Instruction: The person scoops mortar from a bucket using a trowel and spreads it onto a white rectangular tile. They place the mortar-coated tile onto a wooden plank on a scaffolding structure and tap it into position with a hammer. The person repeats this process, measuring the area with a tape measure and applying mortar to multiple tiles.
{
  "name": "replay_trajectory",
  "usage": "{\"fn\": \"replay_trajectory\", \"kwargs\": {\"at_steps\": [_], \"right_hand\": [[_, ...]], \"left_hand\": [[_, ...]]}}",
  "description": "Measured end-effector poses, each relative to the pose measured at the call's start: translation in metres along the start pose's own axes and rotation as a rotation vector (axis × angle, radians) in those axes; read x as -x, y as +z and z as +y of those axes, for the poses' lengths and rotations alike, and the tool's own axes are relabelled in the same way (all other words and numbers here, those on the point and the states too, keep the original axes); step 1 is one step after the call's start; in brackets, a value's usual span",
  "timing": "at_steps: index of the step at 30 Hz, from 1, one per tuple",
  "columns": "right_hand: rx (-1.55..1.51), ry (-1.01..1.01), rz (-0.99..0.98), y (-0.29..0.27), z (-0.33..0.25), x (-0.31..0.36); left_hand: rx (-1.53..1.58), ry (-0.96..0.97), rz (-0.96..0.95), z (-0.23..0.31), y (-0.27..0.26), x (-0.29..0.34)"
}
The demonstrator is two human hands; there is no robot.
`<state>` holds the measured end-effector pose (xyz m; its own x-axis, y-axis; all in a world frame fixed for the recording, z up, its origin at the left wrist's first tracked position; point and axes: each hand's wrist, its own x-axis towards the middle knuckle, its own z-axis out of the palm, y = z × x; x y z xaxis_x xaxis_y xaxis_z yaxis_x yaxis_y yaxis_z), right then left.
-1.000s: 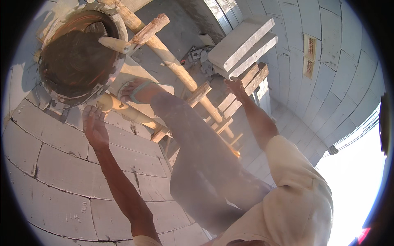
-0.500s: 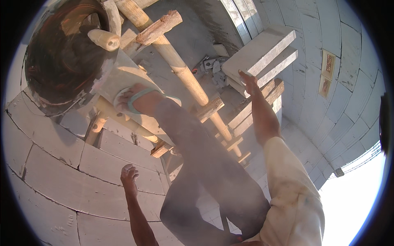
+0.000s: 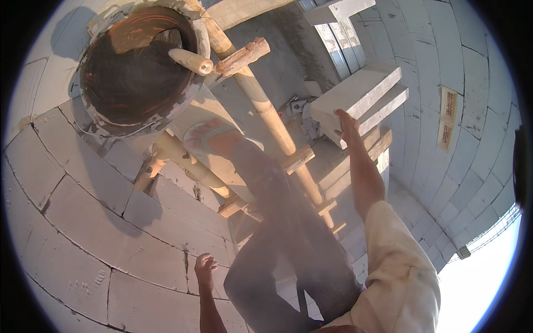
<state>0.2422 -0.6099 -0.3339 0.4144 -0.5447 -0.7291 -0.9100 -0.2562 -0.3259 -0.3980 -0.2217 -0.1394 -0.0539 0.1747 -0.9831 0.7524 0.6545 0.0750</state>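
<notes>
My right hand (image 3: pixel 348 126) reaches forward with its fingers stretched out, at the near edge of a stack of pale lightweight concrete blocks (image 3: pixel 358 95). It grips nothing, and I cannot tell whether the fingertips touch the blocks. Low on the left, my left hand (image 3: pixel 205 269) hangs loosely curled in front of the pale block wall (image 3: pixel 150 261), with nothing visible in it. At the upper left stands a round mortar-smeared bucket (image 3: pixel 202 41), dark inside. A tool with a round wooden handle (image 3: pixel 191 61) rests in it, its far end partly hidden.
My sandalled foot (image 3: pixel 222 139) stands on a board (image 3: pixel 208 105) beside the bucket. Bamboo poles (image 3: pixel 266 108) and rough wooden crosspieces (image 3: pixel 241 58) make up the scaffold, with a grey floor below. Another block wall (image 3: pixel 422 50) rises on the right. One more block (image 3: pixel 338 11) shows at the top.
The view has shifted, so the bucket and scaffold sit further right and lower. My right hand stays by the stacked blocks; my left hand appears lower and further right, still curled.
</notes>
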Motion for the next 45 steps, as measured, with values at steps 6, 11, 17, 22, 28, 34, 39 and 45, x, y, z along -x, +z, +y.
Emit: {"fn": "replay_trajectory", "kwargs": {"at_steps": [6, 11, 17, 22, 28, 34, 39, 45], "right_hand": [[-0.085, -0.043, -0.068, -0.043, -0.003, 0.099], [-0.003, -0.138, -0.287, -0.154, -0.091, 0.169], [0.486, -0.068, -0.26, -0.273, -0.209, 0.338], [1.082, -0.37, -0.377, -0.322, -0.262, 0.548], [1.745, -1.141, -0.644, -0.37, -0.302, 0.775], [1.972, -1.394, -0.723, -0.42, -0.316, 0.885], [2.074, -1.82, -0.638, -0.421, -0.311, 0.914], [1.775, -2.082, -1.028, -0.326, -0.254, 0.954]], "left_hand": [[-0.018, 0.036, -0.016, 0.021, 0.011, 0.051], [0.02, 0.143, -0.022, 0.043, -0.007, 0.103], [-0.126, 0.388, 0.008, 0.082, 0.02, 0.141], [0.147, 0.573, -0.134, 0.124, 0.103, 0.211], [1.277, -0.199, -0.325, 0.149, 0.215, 0.347], [1.658, 0.457, -1.206, 0.17, 0.215, 0.461], [1.428, 0.671, -0.801, 0.177, 0.167, 0.522], [1.186, 0.79, -0.254, 0.176, 0.132, 0.561]]}}
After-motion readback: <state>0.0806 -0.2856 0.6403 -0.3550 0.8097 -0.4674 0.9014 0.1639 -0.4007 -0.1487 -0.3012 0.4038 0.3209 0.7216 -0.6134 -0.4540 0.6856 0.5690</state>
